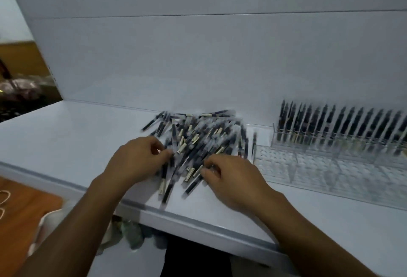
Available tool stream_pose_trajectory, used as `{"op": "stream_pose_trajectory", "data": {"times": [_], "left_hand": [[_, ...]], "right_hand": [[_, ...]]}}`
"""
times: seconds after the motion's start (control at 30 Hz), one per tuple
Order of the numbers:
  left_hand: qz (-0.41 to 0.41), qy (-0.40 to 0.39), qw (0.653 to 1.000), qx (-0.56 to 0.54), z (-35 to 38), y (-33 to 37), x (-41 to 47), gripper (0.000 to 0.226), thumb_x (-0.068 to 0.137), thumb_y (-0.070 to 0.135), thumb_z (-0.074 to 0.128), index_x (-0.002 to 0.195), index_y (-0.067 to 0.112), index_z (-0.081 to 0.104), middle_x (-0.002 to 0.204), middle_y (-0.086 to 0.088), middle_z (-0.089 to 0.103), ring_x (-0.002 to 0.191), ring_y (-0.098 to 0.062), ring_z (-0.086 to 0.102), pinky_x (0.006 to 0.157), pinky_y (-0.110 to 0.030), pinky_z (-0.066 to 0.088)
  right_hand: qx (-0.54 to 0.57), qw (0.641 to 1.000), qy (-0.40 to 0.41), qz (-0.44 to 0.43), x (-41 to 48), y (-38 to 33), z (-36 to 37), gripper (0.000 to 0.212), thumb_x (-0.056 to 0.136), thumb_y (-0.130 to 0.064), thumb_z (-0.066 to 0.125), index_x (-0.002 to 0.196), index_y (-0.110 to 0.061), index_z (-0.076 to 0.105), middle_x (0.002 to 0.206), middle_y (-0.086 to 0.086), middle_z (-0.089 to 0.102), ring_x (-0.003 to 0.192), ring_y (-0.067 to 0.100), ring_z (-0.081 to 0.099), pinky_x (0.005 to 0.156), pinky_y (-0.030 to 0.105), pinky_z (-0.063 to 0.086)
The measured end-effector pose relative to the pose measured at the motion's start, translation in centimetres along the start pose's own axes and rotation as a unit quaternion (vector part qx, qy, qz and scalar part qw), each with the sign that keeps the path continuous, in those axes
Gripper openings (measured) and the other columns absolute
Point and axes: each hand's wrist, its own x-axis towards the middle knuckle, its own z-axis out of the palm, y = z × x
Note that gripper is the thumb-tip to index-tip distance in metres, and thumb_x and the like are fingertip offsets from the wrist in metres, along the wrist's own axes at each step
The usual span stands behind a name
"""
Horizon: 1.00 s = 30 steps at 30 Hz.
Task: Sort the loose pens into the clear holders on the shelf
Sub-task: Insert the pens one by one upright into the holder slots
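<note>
Heaped pens (198, 140) mostly slant near-left to far-right — left hand (136, 160) and right hand (233, 179) each pinch some.

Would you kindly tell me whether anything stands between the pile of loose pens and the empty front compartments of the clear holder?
Nothing visible does. The loose pens lie beside the left end of the clear holder. The upright pens fill only its back row, behind the empty compartments.

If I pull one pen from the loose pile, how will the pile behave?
Neighbours would probably shift, since the pile lies criss-crossed. Round barrels may roll on the smooth shelf. Each pen looks stiff and light.
</note>
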Motion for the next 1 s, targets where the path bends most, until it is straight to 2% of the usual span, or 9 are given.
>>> {"op": "stream_pose_trajectory", "data": {"times": [0.1,0.17,0.37,0.43,0.53,0.6,0.73,0.9,1.0], "left_hand": [[-0.016,-0.012,1.0,-0.021,0.3,-1.4,-0.9,0.032,0.085,0.06,0.058,0.092,0.029,0.063,0.089,0.012,0.064,0.075,-0.003,0.056,0.059,-0.023,0.039],[-0.02,0.0,0.999,-0.043,0.5,-1.9,-1.0,0.035,0.084,0.059,0.06,0.094,0.026,0.064,0.089,0.009,0.064,0.076,-0.007,0.058,0.061,-0.025,0.043],[-0.053,-0.021,0.997,-0.044,0.9,-2.7,0.1,0.043,0.087,0.055,0.06,0.116,0.024,0.059,0.091,0.01,0.058,0.083,-0.012,0.054,0.065,-0.027,0.039],[-0.055,-0.04,0.997,-0.031,0.9,-2.7,0.9,0.04,0.088,0.057,0.057,0.106,0.022,0.062,0.089,0.005,0.058,0.081,-0.014,0.055,0.065,-0.027,0.039],[-0.054,-0.074,0.996,-0.001,0.5,-2.6,2.2,0.046,0.09,0.058,0.053,0.074,0.015,0.054,0.07,-0.003,0.056,0.064,-0.019,0.05,0.058,-0.027,0.037],[-0.071,-0.108,0.992,-0.004,0.1,-2.4,3.2,0.052,0.089,0.056,0.056,0.064,0.011,0.052,0.059,-0.004,0.056,0.052,-0.019,0.051,0.059,-0.026,0.043],[-0.137,-0.164,0.973,-0.091,-0.6,-1.8,4.8,0.044,0.087,0.046,0.066,0.075,0.003,0.062,0.052,-0.001,0.065,0.042,-0.012,0.06,0.046,-0.021,0.051],[-0.163,-0.189,0.96,-0.125,-0.7,-1.4,5.5,0.031,0.086,0.034,0.069,0.083,0.004,0.065,0.053,0.0,0.067,0.042,-0.01,0.062,0.045,-0.019,0.05],[-0.157,-0.176,0.964,-0.123,-0.3,-1.2,5.5,0.028,0.084,0.031,0.069,0.08,0.004,0.063,0.062,-0.004,0.066,0.044,-0.013,0.061,0.049,-0.022,0.054]], "right_hand": [[-0.005,1.0,0.029,0.0,-0.1,0.4,1.2,0.025,0.095,-0.055,0.046,0.099,-0.033,0.059,0.069,-0.016,0.053,0.066,0.007,0.05,0.056,0.025,0.039],[-0.006,0.999,0.045,0.001,-0.2,0.4,1.6,0.023,0.094,-0.055,0.047,0.092,-0.034,0.057,0.06,-0.016,0.047,0.057,0.003,0.045,0.05,0.024,0.03],[0.076,0.994,0.069,0.036,-0.5,0.8,1.8,0.011,0.088,-0.043,0.062,0.08,-0.037,0.056,0.061,-0.014,0.058,0.063,0.0,0.055,0.051,0.016,0.032],[0.093,0.992,0.078,0.036,-0.5,0.8,1.9,0.015,0.087,-0.045,0.064,0.077,-0.038,0.055,0.061,-0.013,0.058,0.064,0.001,0.055,0.051,0.015,0.034],[0.143,0.982,0.117,0.034,-0.5,0.7,1.8,0.02,0.087,-0.05,0.064,0.077,-0.036,0.055,0.064,-0.01,0.06,0.055,0.005,0.053,0.05,0.017,0.038],[0.187,0.971,0.148,0.033,-0.5,0.6,1.6,0.02,0.087,-0.048,0.065,0.076,-0.035,0.055,0.066,-0.009,0.06,0.052,0.005,0.049,0.048,0.017,0.038],[0.22,0.955,0.195,0.026,-0.5,0.2,1.5,0.019,0.088,-0.039,0.067,0.075,-0.032,0.055,0.062,-0.007,0.058,0.049,0.004,0.046,0.048,0.015,0.038],[0.217,0.941,0.261,0.002,-0.8,-0.2,0.9,0.013,0.089,-0.035,0.063,0.081,-0.029,0.055,0.058,-0.005,0.055,0.051,0.011,0.05,0.046,0.028,0.046],[0.194,0.943,0.269,-0.018,-0.9,-0.6,0.8,0.013,0.089,-0.035,0.061,0.082,-0.028,0.053,0.058,-0.009,0.053,0.054,0.011,0.053,0.047,0.023,0.046]]}}
